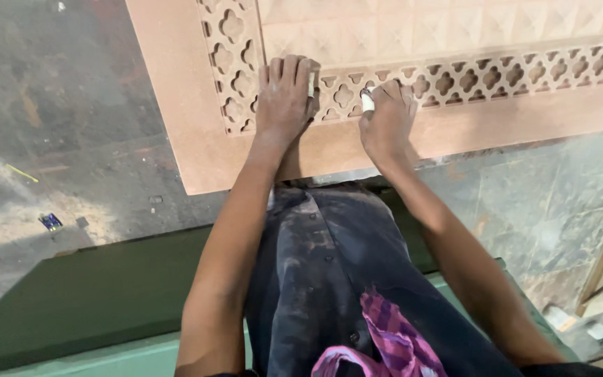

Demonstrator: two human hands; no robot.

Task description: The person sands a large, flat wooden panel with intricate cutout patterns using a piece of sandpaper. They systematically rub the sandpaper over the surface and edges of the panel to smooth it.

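Reddish-brown fibreboard forms the carved panel (301, 150), laid flat beyond the dark-clothed lap. The left hand (285, 98) is pressed flat and spread on the pierced fretwork border (469, 80). Just right of it, the right hand (387, 115) is closed around a small white piece (367, 102), held against the cut-outs.
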